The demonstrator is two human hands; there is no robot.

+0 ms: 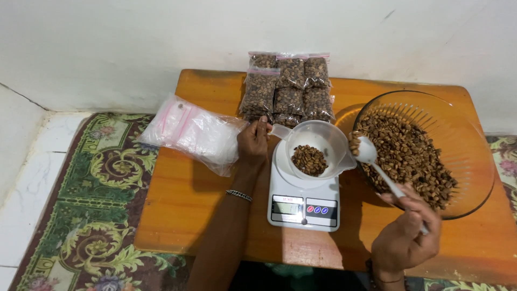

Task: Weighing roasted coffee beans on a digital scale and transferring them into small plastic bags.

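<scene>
A white plastic cup (315, 141) with some brown beans (309, 159) in its bottom stands on a white digital kitchen scale (303, 202). My left hand (253, 142) pinches the cup's handle on its left side. My right hand (405, 237) holds a white plastic spoon (377, 164) by its handle. The spoon's bowl, carrying a few beans, hovers at the cup's right rim. A large glass bowl (467, 134) full of the same brown beans sits to the right of the scale, tilted toward it.
Everything rests on a low orange wooden table (183, 199). Several sealed clear bags of beans (288, 89) are stacked at the back by the white wall. A pile of empty clear zip bags (191, 132) lies at the table's left. A patterned green rug (91, 205) covers the floor.
</scene>
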